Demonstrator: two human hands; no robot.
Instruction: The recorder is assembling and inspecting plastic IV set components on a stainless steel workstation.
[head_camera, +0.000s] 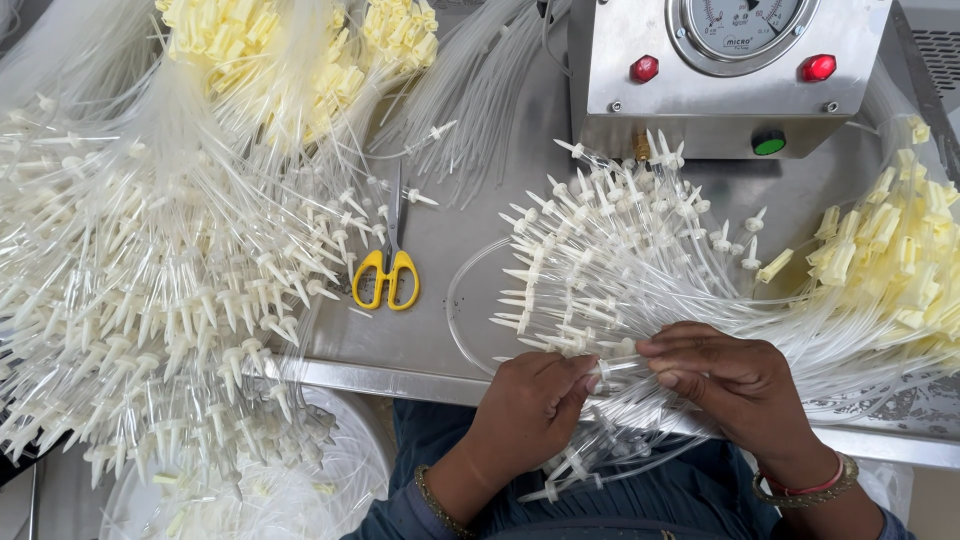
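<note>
- Left hand (525, 405) and right hand (735, 385), each grip pinched on one spiked tube (610, 368) at lower centre; neighbouring tubes (610, 260) could snag and tangle
- Loose strands may slide off the surface (470, 240) edge

Steel table (470, 250) (tubing bundles (620, 270), scissors (388, 270))

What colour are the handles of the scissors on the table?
Yellow handles on the scissors, seen in the head view.
</note>
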